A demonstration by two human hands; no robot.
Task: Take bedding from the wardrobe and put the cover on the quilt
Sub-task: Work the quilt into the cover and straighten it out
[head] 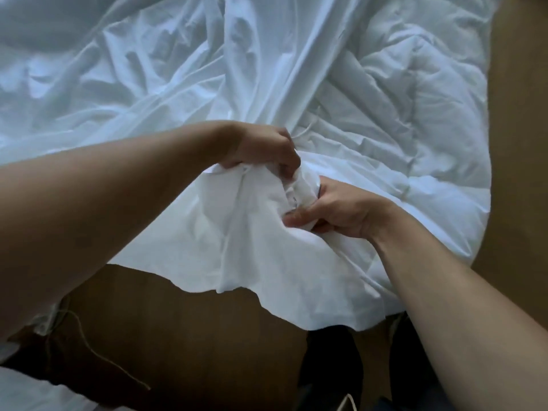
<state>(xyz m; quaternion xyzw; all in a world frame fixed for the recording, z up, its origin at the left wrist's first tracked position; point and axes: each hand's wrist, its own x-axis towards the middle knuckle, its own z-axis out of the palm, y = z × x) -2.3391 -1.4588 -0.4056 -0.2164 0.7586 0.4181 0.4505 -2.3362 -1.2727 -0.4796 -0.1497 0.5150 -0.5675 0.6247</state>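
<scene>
A thin white quilt cover (pixel 142 84) lies rumpled across the left and middle of the view, its near edge hanging over brown floor. The puffy white quilt (pixel 415 120) lies to the right, partly under the cover. My left hand (pixel 264 149) pinches a bunched corner of the cover from above. My right hand (pixel 335 209) grips the same bunch of white fabric (pixel 299 188) from the right, thumb pressed on it. The two hands are almost touching. A thin white tie string (pixel 308 129) shows just beyond my left hand.
Brown wooden floor (pixel 178 336) lies below the cover's edge and along the right side (pixel 522 143). A thin cord (pixel 89 336) trails on the floor at lower left. My dark-clothed legs (pixel 335 366) stand at bottom centre. More white fabric (pixel 29 393) sits at the lower left corner.
</scene>
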